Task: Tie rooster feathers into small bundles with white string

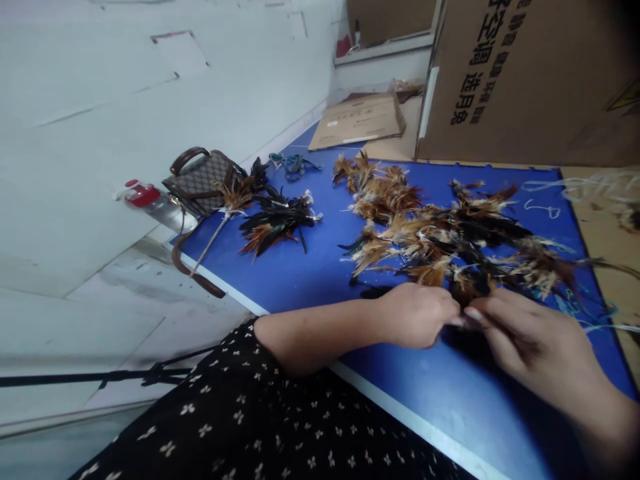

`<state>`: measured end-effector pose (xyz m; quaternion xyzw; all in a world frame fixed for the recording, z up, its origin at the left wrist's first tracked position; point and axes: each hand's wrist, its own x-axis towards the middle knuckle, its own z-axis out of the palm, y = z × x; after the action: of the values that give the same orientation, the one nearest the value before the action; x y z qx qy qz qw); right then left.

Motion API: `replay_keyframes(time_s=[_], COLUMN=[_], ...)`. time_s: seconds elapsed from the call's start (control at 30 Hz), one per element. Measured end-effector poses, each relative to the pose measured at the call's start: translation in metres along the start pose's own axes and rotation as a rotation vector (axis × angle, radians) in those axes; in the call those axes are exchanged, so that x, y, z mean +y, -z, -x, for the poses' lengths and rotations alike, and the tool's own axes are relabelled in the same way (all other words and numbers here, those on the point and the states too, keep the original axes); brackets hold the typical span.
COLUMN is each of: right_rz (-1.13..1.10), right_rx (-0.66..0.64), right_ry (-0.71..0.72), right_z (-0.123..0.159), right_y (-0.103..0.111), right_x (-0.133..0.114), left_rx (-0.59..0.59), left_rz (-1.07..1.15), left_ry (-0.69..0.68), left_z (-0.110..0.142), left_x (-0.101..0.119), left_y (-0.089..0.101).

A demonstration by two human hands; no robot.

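Note:
Both my hands meet low over the near side of a blue table [310, 283]. My left hand [420, 315] is closed, knuckles up, and its fingertips almost touch the right ones; what it pinches is hidden. Thumb and fingers of my right hand [535, 333] are pinched at the base of a brown and dark feather bunch [469, 285], which points away from me. Just beyond lies a loose spread of brown, tan and black feather bunches [425, 233], their pale bases bound or stuck together.
Black feather bunches [283, 217] lie left of the spread, with a brown feather piece on a stick [213, 240] nearby. A patterned handbag [205, 183] and a red-capped bottle [160, 203] stand by the wall. Cardboard [360, 120] and a large carton [540, 87] border the far side.

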<state>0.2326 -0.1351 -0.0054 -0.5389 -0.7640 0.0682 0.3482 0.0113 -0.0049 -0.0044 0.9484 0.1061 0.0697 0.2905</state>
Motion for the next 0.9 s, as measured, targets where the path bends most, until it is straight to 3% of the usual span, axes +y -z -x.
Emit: replay_keyframes(time_s=[0.03, 0.1, 0.2, 0.27, 0.33, 0.4, 0.5, 0.57, 0.63, 0.73, 0.8, 0.9], right_rz=[-0.062, -0.184, -0.247, -0.195, -0.105, -0.039, -0.139, -0.271, -0.371, -0.462, -0.480, -0.406], right_rx=[-0.014, -0.015, -0.004, -0.006, 0.016, 0.046, 0.003, 0.012, 0.086, 0.133, 0.118, 0.142], right_ry=[-0.044, -0.145, -0.203, -0.124, -0.013, 0.030, -0.069, -0.188, -0.288, -0.382, -0.418, -0.436], right_z=[-0.001, -0.003, -0.004, -0.004, -0.002, -0.002, -0.004, -0.006, -0.007, -0.008, -0.008, -0.010], right_y=[0.003, 0.003, -0.005, -0.011, -0.013, -0.011, -0.005, -0.005, -0.008, -0.011, -0.011, -0.009], right_x=[0.001, 0.001, -0.005, -0.010, -0.011, -0.009, -0.004, -0.005, -0.011, -0.023, -0.029, -0.031], left_rx=[-0.022, 0.061, 0.342, 0.432, 0.363, 0.166, -0.040, 0.043, 0.240, 0.456, 0.490, 0.450], left_rz=[0.029, 0.181, 0.333, 0.236, 0.036, -0.102, 0.033, 0.269, 0.440, 0.422, 0.321, 0.248], left_ry=[-0.079, -0.165, -0.037, 0.069, 0.089, 0.013, -0.164, -0.180, -0.125, -0.109, -0.152, -0.179], left_z=[0.001, 0.002, 0.001, 0.000, 0.000, 0.001, 0.001, 0.001, -0.001, -0.003, -0.004, -0.005], left_x=[0.000, -0.002, -0.009, -0.013, -0.013, -0.011, -0.010, -0.011, -0.012, -0.012, -0.011, -0.008], left_y=[0.002, 0.005, 0.003, 0.000, -0.003, -0.002, 0.003, 0.005, 0.001, -0.012, -0.019, -0.020])
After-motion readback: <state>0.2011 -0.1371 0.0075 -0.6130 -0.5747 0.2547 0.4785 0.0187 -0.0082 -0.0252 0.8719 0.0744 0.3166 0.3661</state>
